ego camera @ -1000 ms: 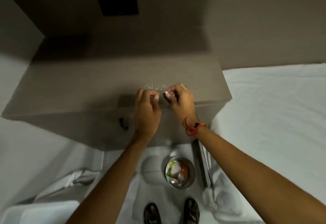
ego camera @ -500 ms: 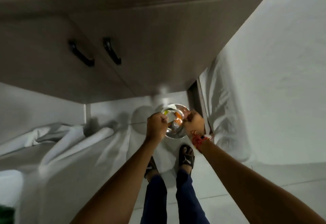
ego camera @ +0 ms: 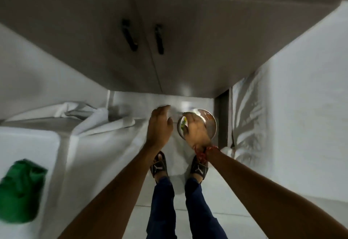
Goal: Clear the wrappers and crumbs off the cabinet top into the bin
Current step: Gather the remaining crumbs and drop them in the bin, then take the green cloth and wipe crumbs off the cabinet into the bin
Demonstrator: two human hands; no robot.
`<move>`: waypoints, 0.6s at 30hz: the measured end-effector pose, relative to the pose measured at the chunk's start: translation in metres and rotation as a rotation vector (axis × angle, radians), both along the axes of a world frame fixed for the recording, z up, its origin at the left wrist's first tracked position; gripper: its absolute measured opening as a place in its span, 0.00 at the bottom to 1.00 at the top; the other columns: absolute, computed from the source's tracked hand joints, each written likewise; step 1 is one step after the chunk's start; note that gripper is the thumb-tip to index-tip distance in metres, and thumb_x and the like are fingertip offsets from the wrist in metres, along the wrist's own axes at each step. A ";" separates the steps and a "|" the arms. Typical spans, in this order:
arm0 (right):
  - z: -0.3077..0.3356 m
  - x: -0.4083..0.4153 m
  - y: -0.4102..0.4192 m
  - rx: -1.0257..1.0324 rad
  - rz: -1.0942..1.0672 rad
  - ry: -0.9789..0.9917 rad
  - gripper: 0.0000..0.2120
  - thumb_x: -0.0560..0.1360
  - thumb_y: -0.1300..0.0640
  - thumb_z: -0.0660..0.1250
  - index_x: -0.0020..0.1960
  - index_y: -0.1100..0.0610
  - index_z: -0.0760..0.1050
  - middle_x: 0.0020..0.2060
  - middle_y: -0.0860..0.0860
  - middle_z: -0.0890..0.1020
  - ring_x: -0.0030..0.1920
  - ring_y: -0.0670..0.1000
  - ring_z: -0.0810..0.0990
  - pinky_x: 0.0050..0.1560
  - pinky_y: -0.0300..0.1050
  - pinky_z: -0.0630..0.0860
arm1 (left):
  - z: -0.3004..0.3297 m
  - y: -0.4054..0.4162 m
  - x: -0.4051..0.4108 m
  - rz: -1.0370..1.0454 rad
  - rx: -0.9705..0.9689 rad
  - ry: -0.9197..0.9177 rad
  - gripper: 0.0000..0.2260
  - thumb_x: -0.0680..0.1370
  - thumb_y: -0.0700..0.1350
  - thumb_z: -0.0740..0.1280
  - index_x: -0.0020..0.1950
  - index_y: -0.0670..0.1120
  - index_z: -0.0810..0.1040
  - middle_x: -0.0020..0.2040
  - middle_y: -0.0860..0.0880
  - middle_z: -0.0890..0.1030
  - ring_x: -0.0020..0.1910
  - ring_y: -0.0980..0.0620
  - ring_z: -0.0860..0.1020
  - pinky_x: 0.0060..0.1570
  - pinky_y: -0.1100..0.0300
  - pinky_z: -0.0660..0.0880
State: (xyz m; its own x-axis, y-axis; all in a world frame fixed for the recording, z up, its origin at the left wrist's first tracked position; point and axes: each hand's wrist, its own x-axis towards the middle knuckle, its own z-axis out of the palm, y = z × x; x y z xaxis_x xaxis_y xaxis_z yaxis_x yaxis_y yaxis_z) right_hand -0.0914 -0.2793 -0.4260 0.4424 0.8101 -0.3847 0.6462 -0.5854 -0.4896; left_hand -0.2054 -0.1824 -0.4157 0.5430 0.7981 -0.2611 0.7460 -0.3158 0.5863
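Our right hand [ego camera: 195, 131] sits just right of centre in the head view, fingers curled downward over the mouth of the bin [ego camera: 211, 124]; whether it has hold of anything we cannot tell, since the palm faces away from us. A red thread band [ego camera: 202, 153] wraps its wrist. Our left hand [ego camera: 160, 125] hangs just beside it, at the centre of the frame, fingers loosely spread and relaxed, with nothing in it that we can see.

The bin is a small round metal one standing on the floor below the cabinet's lower right corner, and bits of green and orange rubbish [ego camera: 183, 124] show inside it past our right fingers. The picture is too blurred to tell wrappers from crumbs.

The cabinet [ego camera: 188, 41] fills the upper half of the frame, seen from its front: two grey doors with two dark handles [ego camera: 129, 35] close together near the middle seam. Its top lies out of view here.

A white sheet [ego camera: 282, 88] covers the right side of the frame. Crumpled white cloth [ego camera: 90, 116] lies at the middle left, and a green object [ego camera: 20, 189] sits at the lower left edge. Our feet in black sandals [ego camera: 159, 167] stand at the lower centre, under dark blue trousers [ego camera: 162, 206].
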 end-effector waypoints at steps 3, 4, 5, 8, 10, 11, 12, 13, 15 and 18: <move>0.056 -0.026 0.049 0.159 0.298 -0.133 0.28 0.74 0.62 0.68 0.73 0.60 0.69 0.70 0.59 0.75 0.70 0.58 0.73 0.71 0.51 0.70 | 0.069 0.026 -0.030 0.094 0.216 -0.035 0.19 0.79 0.40 0.66 0.70 0.42 0.74 0.66 0.42 0.79 0.67 0.45 0.75 0.67 0.53 0.74; 0.071 -0.036 0.064 0.197 0.384 -0.173 0.28 0.74 0.63 0.68 0.73 0.62 0.69 0.71 0.60 0.74 0.71 0.59 0.73 0.72 0.53 0.70 | 0.088 0.033 -0.039 0.111 0.291 -0.024 0.18 0.80 0.40 0.66 0.70 0.42 0.74 0.65 0.42 0.79 0.65 0.44 0.76 0.66 0.52 0.75; 0.087 -0.049 0.080 0.243 0.473 -0.216 0.28 0.74 0.63 0.68 0.73 0.62 0.69 0.71 0.61 0.74 0.71 0.60 0.73 0.72 0.54 0.69 | 0.108 0.043 -0.054 0.132 0.365 0.003 0.17 0.80 0.41 0.65 0.69 0.41 0.75 0.65 0.42 0.80 0.64 0.44 0.77 0.66 0.51 0.75; 0.139 -0.094 0.116 0.327 0.728 -0.333 0.30 0.75 0.61 0.67 0.76 0.62 0.67 0.74 0.61 0.70 0.74 0.61 0.69 0.76 0.56 0.62 | 0.164 0.060 -0.112 0.258 0.512 0.090 0.17 0.80 0.44 0.63 0.68 0.41 0.75 0.65 0.42 0.80 0.65 0.44 0.77 0.68 0.50 0.73; 0.153 -0.107 0.129 0.354 0.820 -0.388 0.31 0.74 0.61 0.68 0.76 0.64 0.66 0.74 0.62 0.70 0.75 0.61 0.68 0.77 0.56 0.59 | 0.181 0.064 -0.142 0.373 0.523 0.117 0.14 0.80 0.44 0.63 0.64 0.42 0.77 0.61 0.43 0.81 0.61 0.44 0.78 0.63 0.51 0.75; 0.162 -0.119 0.134 0.375 0.872 -0.387 0.31 0.74 0.61 0.69 0.75 0.64 0.66 0.74 0.62 0.71 0.75 0.62 0.69 0.76 0.57 0.60 | 0.189 0.062 -0.166 0.445 0.512 0.175 0.11 0.80 0.44 0.64 0.60 0.43 0.78 0.57 0.44 0.81 0.56 0.44 0.79 0.58 0.52 0.77; 0.173 -0.132 0.137 0.387 0.933 -0.387 0.31 0.74 0.61 0.68 0.76 0.65 0.66 0.74 0.63 0.70 0.75 0.62 0.68 0.76 0.59 0.62 | 0.196 0.056 -0.192 0.516 0.487 0.253 0.09 0.79 0.45 0.64 0.56 0.43 0.78 0.54 0.44 0.81 0.53 0.44 0.78 0.53 0.52 0.77; 0.183 -0.146 0.139 0.389 0.994 -0.393 0.31 0.76 0.60 0.66 0.77 0.65 0.64 0.75 0.63 0.69 0.76 0.62 0.67 0.76 0.60 0.64 | 0.200 0.050 -0.218 0.570 0.459 0.322 0.08 0.79 0.45 0.64 0.54 0.43 0.78 0.52 0.43 0.80 0.51 0.44 0.77 0.49 0.51 0.76; 0.198 -0.167 0.141 0.379 1.096 -0.425 0.30 0.78 0.58 0.62 0.78 0.64 0.62 0.77 0.63 0.66 0.78 0.62 0.63 0.75 0.61 0.64 | 0.198 0.031 -0.261 0.627 0.372 0.392 0.09 0.79 0.47 0.64 0.53 0.43 0.78 0.51 0.43 0.79 0.50 0.42 0.77 0.48 0.49 0.75; 0.211 -0.190 0.142 0.355 1.192 -0.408 0.32 0.77 0.56 0.63 0.78 0.64 0.61 0.77 0.63 0.64 0.78 0.61 0.62 0.74 0.61 0.65 | 0.186 -0.006 -0.305 0.615 0.299 0.437 0.17 0.80 0.57 0.61 0.57 0.45 0.77 0.53 0.46 0.78 0.51 0.46 0.75 0.52 0.50 0.76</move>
